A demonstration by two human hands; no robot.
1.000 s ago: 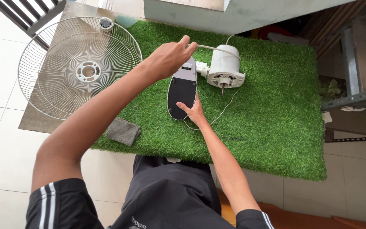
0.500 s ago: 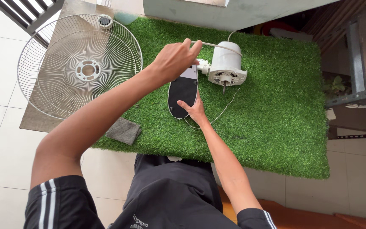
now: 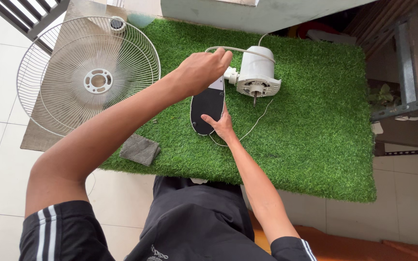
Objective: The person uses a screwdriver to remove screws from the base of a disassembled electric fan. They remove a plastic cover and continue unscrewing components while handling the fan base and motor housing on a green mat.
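Two hands share one job on the green turf mat (image 3: 315, 145): my left hand (image 3: 201, 72) is closed around the white cord (image 3: 240, 49) where it loops toward the white fan motor (image 3: 257, 72), lifting it off the mat, while my right hand (image 3: 221, 124) lies flat, fingers spread and gripping nothing, on the black oval base plate (image 3: 206, 104) to pin it in place. The motor lies on its side at one o'clock from the plate, shaft toward me. The wire fan guard (image 3: 88, 72) rests at nine o'clock, and a grey cloth (image 3: 140, 149) lies at seven o'clock.
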